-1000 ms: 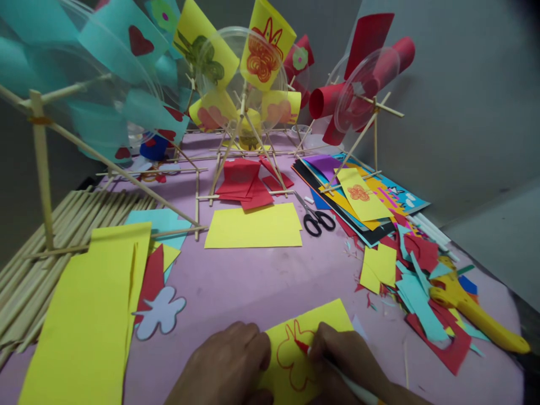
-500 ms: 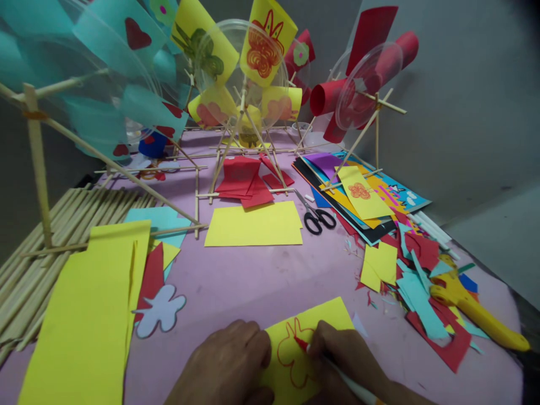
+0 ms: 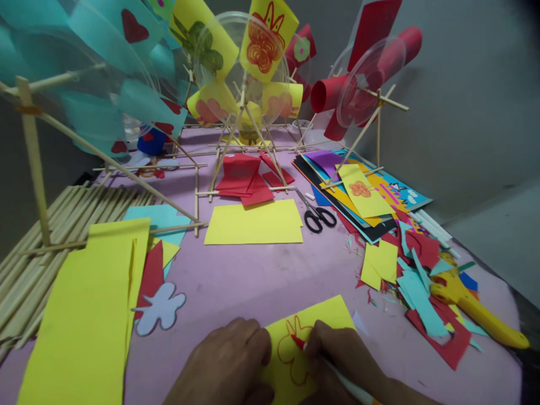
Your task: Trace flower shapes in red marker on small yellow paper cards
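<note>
On the table [image 3: 253, 270], low in my view, lies the card [image 3: 291, 351]; the left hand [image 3: 230, 360] curls on its left side, pinching or just pressing I can't tell, the right hand [image 3: 337, 351] closed round the pen [image 3: 352, 388]

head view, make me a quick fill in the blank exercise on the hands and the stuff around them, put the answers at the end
1. The right hand holds a marker whose tip is ____ in colour.
2. The left hand is at one side of a sheet of ____ paper that bears a drawn outline.
3. The scissors have ____ handles.
4. The pale cutout lies nearer to the ____ hand than to the other.

Missing words: red; yellow; black; left
</note>
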The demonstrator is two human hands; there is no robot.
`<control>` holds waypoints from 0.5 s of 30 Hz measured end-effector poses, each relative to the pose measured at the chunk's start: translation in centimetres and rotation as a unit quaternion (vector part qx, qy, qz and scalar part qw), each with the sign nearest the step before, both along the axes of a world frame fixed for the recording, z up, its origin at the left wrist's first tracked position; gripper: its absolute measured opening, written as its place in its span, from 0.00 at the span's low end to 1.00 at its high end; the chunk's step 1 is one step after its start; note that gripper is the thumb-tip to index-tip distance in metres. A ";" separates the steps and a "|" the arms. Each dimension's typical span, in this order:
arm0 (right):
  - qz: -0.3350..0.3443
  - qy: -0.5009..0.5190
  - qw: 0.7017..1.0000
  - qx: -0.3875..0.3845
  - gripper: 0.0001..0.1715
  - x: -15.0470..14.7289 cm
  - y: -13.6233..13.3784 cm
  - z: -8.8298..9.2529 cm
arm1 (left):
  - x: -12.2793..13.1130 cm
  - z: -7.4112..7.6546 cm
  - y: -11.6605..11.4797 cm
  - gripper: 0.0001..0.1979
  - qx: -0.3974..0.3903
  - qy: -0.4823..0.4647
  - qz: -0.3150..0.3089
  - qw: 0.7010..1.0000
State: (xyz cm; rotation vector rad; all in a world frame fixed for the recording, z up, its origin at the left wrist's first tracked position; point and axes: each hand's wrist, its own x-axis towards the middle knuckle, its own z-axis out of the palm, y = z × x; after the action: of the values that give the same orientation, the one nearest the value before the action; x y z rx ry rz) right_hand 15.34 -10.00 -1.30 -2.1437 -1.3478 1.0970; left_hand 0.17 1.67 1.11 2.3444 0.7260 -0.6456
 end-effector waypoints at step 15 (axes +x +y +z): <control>0.050 -0.042 0.997 0.036 0.04 0.0 0.0 -0.9 | -1.0 -0.4 -0.1 0.09 0.038 -0.078 0.006 0.996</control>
State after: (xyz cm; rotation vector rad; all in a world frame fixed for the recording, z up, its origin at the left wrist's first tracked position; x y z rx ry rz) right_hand 15.38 -10.03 -2.18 -2.1102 -1.5240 0.9894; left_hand -0.81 1.57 0.67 2.4254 0.7059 -0.4313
